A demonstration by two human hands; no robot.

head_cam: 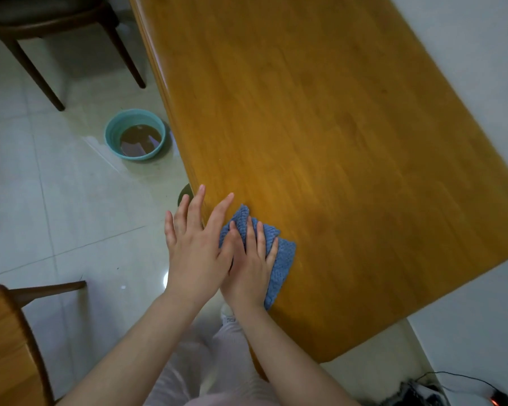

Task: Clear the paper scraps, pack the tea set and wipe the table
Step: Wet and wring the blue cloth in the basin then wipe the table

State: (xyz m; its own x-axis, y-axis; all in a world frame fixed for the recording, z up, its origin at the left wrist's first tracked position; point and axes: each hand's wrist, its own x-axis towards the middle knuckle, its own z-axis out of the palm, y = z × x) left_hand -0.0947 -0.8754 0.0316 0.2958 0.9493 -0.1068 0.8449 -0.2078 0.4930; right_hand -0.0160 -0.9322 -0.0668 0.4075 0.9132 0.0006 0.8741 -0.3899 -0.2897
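**A:** Where is the cloth?

**B:** The blue cloth (285, 259) lies flat on the wooden worktop (320, 127), near its left edge, at about 6 o'clock in the view.

**A:** What is the right hand doing?

**B:** The right hand (250, 271) rests palm down on the cloth. Its fingers are straight and slightly apart and point toward 12 o'clock. It presses the cloth and does not pinch it. The cloth shows past the fingertips and along the hand's 3 o'clock side.

**A:** And the left hand?

**B:** The left hand (194, 253) is spread wide with its fingers straight, and it holds nothing. It sits at 9 o'clock of the right hand, across the worktop's left edge. The outer fingers are over the floor (56, 200), and the forefinger reaches over the wood. Its thumb side overlaps the right hand. I cannot tell whether its palm touches the wood.

**A:** What else is there?

**B:** A teal basin (112, 133) stands on the floor at 10 o'clock, close beside the worktop's edge, with brownish water in it. A dark chair (41, 24) stands at 11 o'clock. Part of a wooden chair (6, 347) shows at 8 o'clock.
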